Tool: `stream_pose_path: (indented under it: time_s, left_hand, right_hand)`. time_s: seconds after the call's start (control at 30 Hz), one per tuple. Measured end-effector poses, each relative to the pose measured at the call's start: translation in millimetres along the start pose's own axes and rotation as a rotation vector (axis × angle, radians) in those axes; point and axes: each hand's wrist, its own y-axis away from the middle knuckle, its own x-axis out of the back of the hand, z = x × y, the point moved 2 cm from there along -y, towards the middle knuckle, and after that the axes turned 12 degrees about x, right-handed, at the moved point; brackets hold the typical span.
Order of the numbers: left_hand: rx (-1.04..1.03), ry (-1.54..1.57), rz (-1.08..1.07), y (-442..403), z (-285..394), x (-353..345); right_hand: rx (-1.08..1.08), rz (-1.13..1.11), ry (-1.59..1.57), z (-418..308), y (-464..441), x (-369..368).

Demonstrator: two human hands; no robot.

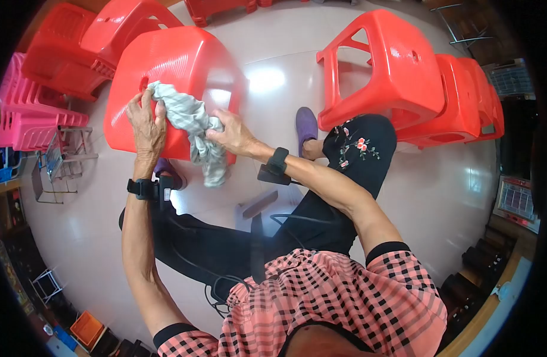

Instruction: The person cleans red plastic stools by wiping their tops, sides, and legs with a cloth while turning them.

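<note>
A red plastic stool (166, 53) stands in front of me at the upper left, its seat facing up toward me. Across its near part lies a crumpled pale grey-green cloth (187, 113), whose lower end hangs past the seat edge. My left hand (147, 124) is on the seat near its centre hole, fingers bent at the cloth's upper end. My right hand (233, 134) grips the cloth's middle at the right side of the stool, thumb and fingers closed around it.
Several red stools (404, 65) stand in a row at the right. More red stools (65, 47) and stacked pink stools (38, 113) are at the left, beside a metal frame (65, 157). An orange basket (86, 328) is at lower left. Black cables cross my lap.
</note>
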Motion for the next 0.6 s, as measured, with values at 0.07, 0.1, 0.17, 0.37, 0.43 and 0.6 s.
stream_pose_path:
  time_s: [0.07,0.1,0.17,0.37,0.43,0.6]
  left_hand:
    - [0.041,0.031,0.013,1.5,0.7,-4.3]
    - [0.061,0.044,0.017,2.6,1.3,-8.0]
    - [0.106,0.118,-0.015,1.7,-7.3,-11.3]
    - [0.071,-0.023,-0.068,4.6,2.3,-4.7]
    - [0.052,-0.118,-0.088,4.5,6.2,-3.5]
    - [0.09,-0.13,-0.123,5.6,14.0,-1.8]
  right_hand:
    - [0.004,-0.025,-0.003,39.6,-2.4,-6.4]
    - [0.005,-0.036,-0.009,55.3,-4.9,-7.0]
    - [-0.102,-0.147,0.156,91.0,-3.8,-4.3]
    - [-0.522,0.127,0.309,210.5,9.3,46.5]
    - [-0.391,0.321,0.476,188.9,-28.0,80.1]
    - [-0.253,0.5,0.205,212.4,-123.6,120.3]
